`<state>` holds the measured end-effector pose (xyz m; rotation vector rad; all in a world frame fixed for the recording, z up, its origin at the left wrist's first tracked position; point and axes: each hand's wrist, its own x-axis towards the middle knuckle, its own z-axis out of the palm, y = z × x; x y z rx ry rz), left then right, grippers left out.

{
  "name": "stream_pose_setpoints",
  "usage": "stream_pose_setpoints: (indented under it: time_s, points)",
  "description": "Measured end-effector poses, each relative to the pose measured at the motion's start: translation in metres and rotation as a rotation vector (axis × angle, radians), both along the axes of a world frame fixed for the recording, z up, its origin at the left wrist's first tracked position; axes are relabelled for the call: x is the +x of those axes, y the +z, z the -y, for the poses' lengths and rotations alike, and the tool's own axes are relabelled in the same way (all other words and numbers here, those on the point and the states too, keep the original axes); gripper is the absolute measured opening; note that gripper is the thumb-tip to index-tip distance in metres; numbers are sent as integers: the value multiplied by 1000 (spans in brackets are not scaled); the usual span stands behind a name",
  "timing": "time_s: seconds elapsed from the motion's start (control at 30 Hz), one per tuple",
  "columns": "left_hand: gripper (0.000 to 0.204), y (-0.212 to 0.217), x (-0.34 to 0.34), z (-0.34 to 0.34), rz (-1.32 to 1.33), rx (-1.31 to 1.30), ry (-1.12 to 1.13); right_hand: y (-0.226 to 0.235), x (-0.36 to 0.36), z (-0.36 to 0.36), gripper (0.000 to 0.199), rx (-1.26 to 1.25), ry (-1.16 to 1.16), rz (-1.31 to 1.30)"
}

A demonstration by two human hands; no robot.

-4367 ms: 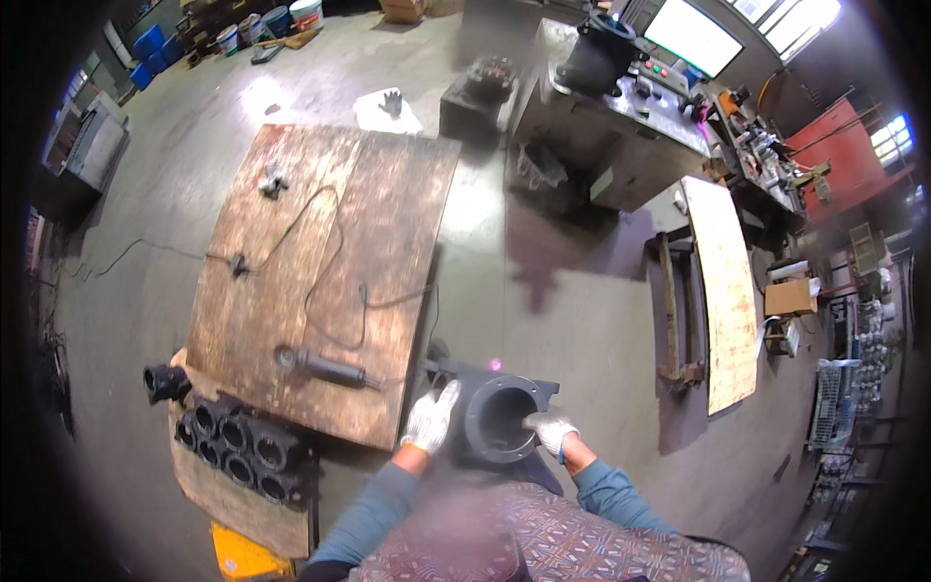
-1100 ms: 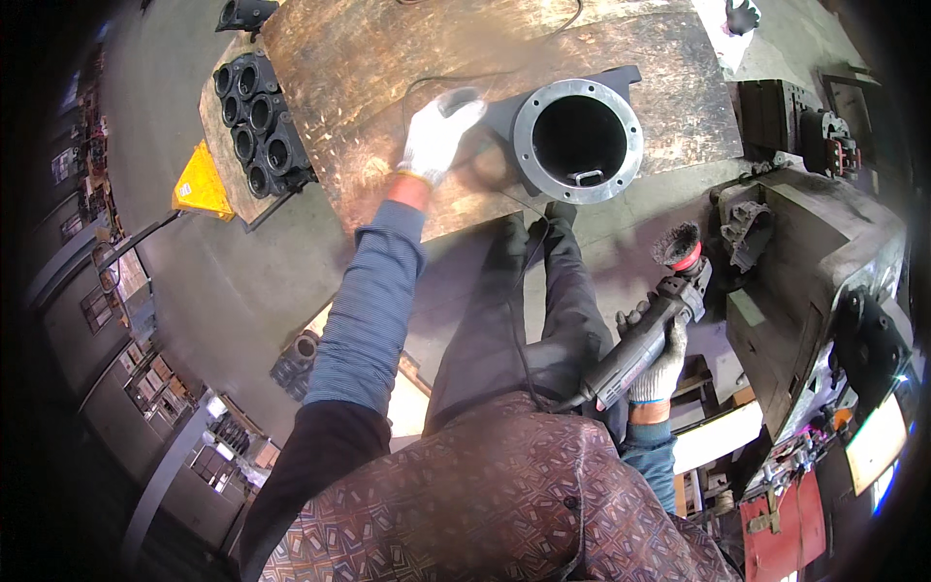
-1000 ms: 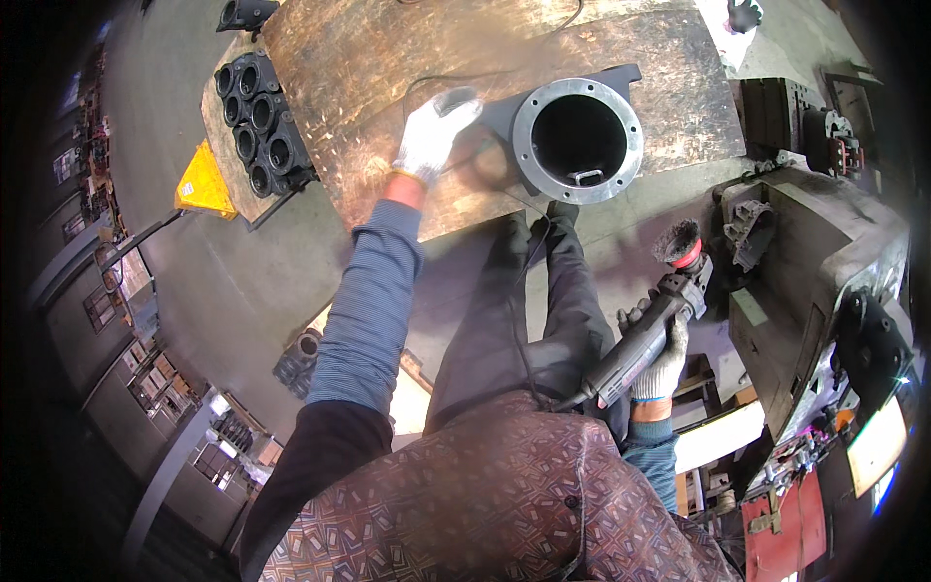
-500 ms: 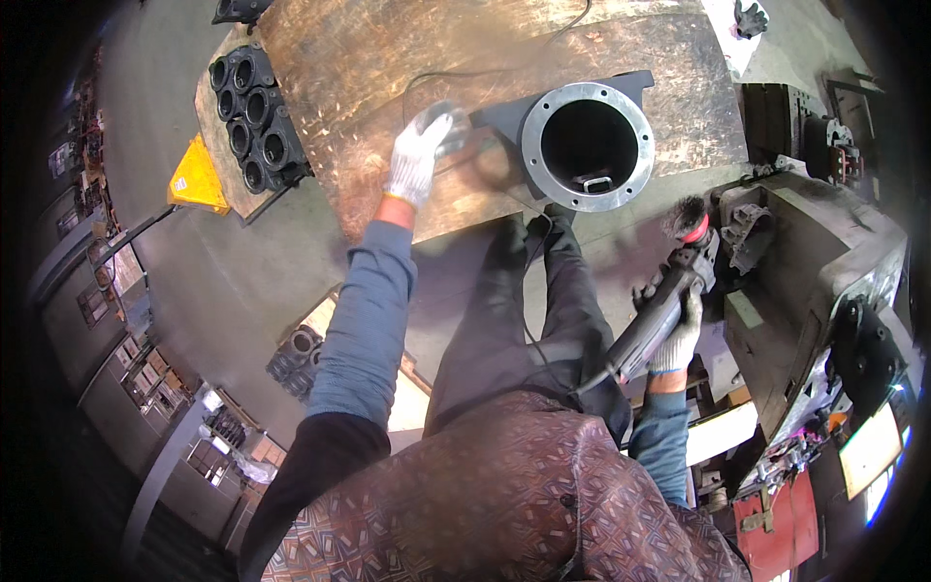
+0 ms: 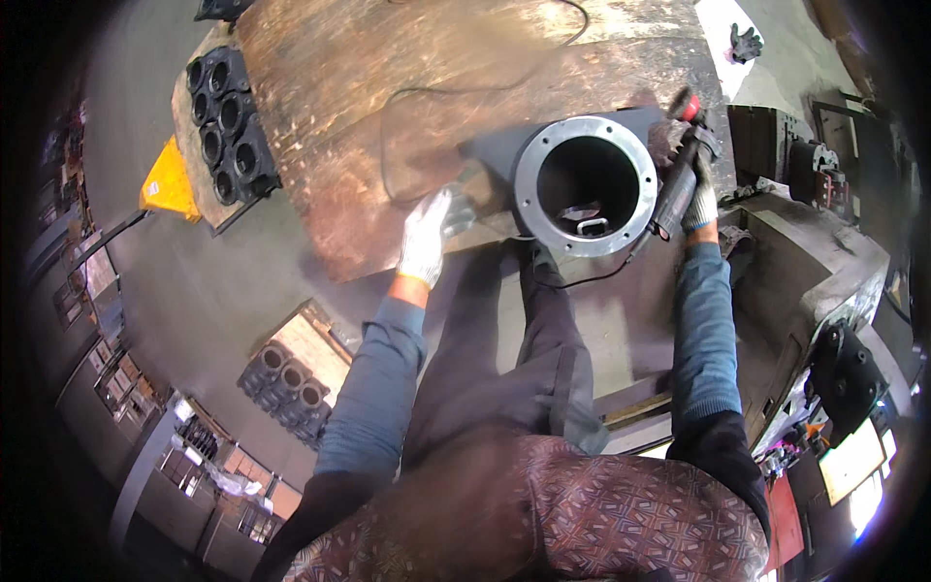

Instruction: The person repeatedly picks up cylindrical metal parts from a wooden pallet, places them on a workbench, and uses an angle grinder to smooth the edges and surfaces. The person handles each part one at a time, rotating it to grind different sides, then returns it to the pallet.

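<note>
Steel-grey and thick-walled, the flanged housing (image 5: 585, 184) sits at the near edge of a rusty plate (image 5: 407, 87) in the head view, its round bore open toward the camera, with a small loop-shaped piece lying inside the bore at its near side. Everything else is best placed from this housing.

Left of it, the left hand (image 5: 425, 236), in a pale work glove, lies with fingers together and flat against the housing's dark flank where that meets the plate; it presses rather than grips. Right of it, the right hand (image 5: 696, 199) is wrapped closed around the body of an angle grinder (image 5: 679, 170), whose red-guarded head points away from the person, just beside the flange rim. A thin cable (image 5: 456, 97) loops over the plate beyond the housing.

Farther left, off the plate's corner, stands a dark block of round bores (image 5: 228, 131) with a yellow wedge-shaped object (image 5: 170, 179) beside it. A dark glove (image 5: 745, 42) lies on the floor beyond the housing, to the right.

Judging by its wall thickness, the housing is heavy, rigid and unlikely to slide; the flange rim or the flat flank offer the firmest hold, though ground edges may be sharp.
</note>
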<state>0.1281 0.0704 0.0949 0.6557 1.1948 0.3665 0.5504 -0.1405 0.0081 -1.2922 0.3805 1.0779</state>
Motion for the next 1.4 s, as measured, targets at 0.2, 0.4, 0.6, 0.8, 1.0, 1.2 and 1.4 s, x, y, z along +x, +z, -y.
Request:
stream_pose_setpoints:
  time_s: [0.2,0.4,0.6,0.8,1.0,1.2,1.4]
  points:
    - [42,-16,6,17,15,-8,39,-48,39,-41,65,114,130,-63]
    - [43,-10,10,19,-3,-2,-16,-50,37,-49,68,-225,85,154]
    - [52,3,32,1,82,-83,133,47,10,-55,43,-481,304,854]
    - [78,-8,77,-13,264,-225,389,116,-63,-107,56,170,488,513]
    - [96,-7,84,2,262,-233,361,132,-82,-128,60,307,182,-37]
    - [75,8,68,55,-64,72,87,130,-76,-125,43,327,276,-59]
    - [60,18,72,61,-75,196,57,125,-65,-128,43,244,315,18]
